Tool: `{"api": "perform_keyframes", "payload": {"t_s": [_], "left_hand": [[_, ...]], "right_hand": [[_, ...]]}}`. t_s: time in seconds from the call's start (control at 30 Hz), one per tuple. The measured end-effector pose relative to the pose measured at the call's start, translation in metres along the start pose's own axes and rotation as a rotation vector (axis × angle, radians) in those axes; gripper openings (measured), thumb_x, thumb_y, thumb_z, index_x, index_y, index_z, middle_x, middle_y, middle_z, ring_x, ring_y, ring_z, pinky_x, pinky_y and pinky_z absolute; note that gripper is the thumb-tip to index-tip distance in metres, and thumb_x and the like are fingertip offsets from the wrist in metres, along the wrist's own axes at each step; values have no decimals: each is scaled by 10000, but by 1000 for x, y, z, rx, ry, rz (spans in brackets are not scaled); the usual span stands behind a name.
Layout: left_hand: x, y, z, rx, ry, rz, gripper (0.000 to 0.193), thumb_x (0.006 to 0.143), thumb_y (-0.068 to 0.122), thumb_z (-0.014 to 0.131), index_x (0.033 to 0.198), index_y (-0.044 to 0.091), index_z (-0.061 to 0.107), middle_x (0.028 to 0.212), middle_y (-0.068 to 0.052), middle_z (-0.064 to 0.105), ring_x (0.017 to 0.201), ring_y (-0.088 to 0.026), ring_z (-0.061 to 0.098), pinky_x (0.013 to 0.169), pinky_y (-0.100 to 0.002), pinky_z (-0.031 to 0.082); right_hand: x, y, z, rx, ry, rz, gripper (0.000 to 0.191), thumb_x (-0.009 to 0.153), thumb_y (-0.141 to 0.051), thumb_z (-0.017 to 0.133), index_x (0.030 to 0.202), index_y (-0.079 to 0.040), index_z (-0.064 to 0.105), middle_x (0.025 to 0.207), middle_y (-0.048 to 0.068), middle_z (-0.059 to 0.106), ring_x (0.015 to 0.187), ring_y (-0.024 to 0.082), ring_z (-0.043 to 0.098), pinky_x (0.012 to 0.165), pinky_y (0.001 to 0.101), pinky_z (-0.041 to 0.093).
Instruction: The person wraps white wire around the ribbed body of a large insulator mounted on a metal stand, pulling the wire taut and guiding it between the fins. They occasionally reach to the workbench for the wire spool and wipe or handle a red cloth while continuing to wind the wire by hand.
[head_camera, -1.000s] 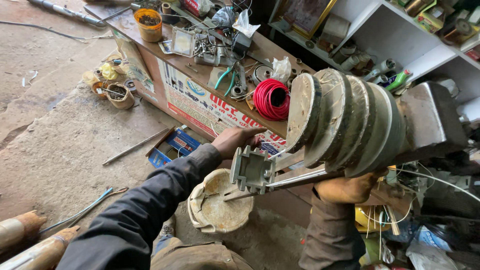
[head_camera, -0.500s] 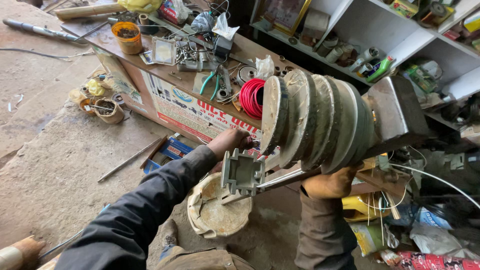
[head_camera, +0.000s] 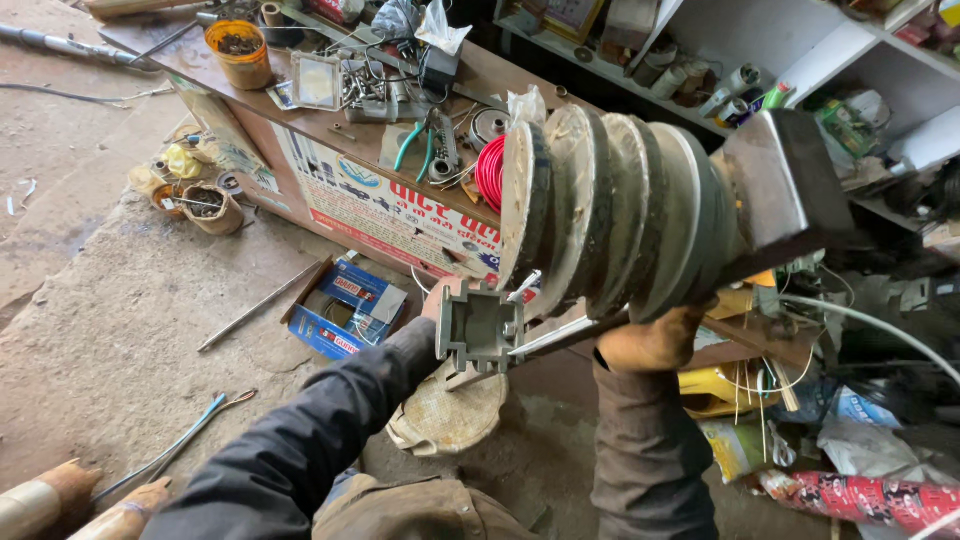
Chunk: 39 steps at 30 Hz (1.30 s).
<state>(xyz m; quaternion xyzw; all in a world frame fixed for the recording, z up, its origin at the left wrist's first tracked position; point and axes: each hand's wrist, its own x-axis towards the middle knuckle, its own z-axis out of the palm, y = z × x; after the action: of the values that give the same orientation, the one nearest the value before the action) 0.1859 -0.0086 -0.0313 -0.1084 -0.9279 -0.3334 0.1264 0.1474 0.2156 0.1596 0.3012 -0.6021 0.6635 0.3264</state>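
Two hands hold one ribbed insulator (head_camera: 620, 205), grey with stacked discs, long axis running roughly 9 to 3 o'clock, bracket end toward 8, metal cap (head_camera: 785, 190) toward 2. Left hand (head_camera: 440, 300) is mostly hidden behind the grey metal bracket (head_camera: 478, 328); finger state cannot tell. Right hand (head_camera: 655, 340) sits under the discs, fingers wrapped around the metal bar (head_camera: 570, 335). Insulator is centre frame, raised above the floor. At 10 o'clock, orange cup (head_camera: 242, 55) on the wooden bench (head_camera: 330, 130), dark small bits inside. At 8 o'clock, open blue box (head_camera: 345, 305) on the floor, contents unclear. Red wire coil (head_camera: 490, 170) just beside the discs.
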Motion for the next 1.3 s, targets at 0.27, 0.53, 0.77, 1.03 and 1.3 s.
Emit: {"api": "perform_keyframes", "payload": {"t_s": [0.27, 0.53, 0.77, 1.03, 1.3], "left_hand": [[-106, 165, -105, 58, -303, -169, 228, 931, 300, 610, 827, 148, 744, 719, -152, 707, 692, -332, 716, 646, -467, 573], [30, 288, -343, 1080, 56, 940, 231, 964, 83, 680, 736, 56, 666, 633, -35, 606, 551, -179, 633, 397, -330, 494], [111, 349, -416, 1062, 360, 1124, 228, 754, 366, 715, 665, 164, 656, 629, 11, 613, 582, -213, 669, 439, -370, 522], [186, 194, -319, 471, -53, 329, 347, 1062, 309, 530, 856, 95, 710, 752, -92, 677, 567, -244, 709, 533, -432, 588], [58, -21, -91, 388, -360, -198, 264, 841, 330, 662, 946, 114, 772, 933, -166, 732, 876, -372, 722, 787, -480, 587]], "right_hand": [[29, 37, 26, -67, -54, 92, 219, 1126, -143, 444, 1096, 23, 584, 1179, 181, 596, 999, 281, 608, 947, 405, 540], [55, 9, 52, -120, -87, -283, 387, 1150, -171, 467, 1467, 49, 492, 1548, 200, 453, 1454, 317, 454, 1250, 431, 364], [0, -38, 38, 241, -187, 6, 496, 1129, -263, 460, 1539, 16, 461, 1600, 142, 467, 1493, 284, 454, 1278, 429, 353], [-19, -17, 6, 674, -140, 517, 700, 1005, -159, 678, 1610, -86, 334, 1539, 110, 462, 1379, 282, 489, 1158, 488, 428], [5, -24, 19, 548, -18, 379, 560, 1018, -231, 646, 1505, -39, 448, 1528, 140, 501, 1388, 283, 511, 1197, 457, 430]]}}
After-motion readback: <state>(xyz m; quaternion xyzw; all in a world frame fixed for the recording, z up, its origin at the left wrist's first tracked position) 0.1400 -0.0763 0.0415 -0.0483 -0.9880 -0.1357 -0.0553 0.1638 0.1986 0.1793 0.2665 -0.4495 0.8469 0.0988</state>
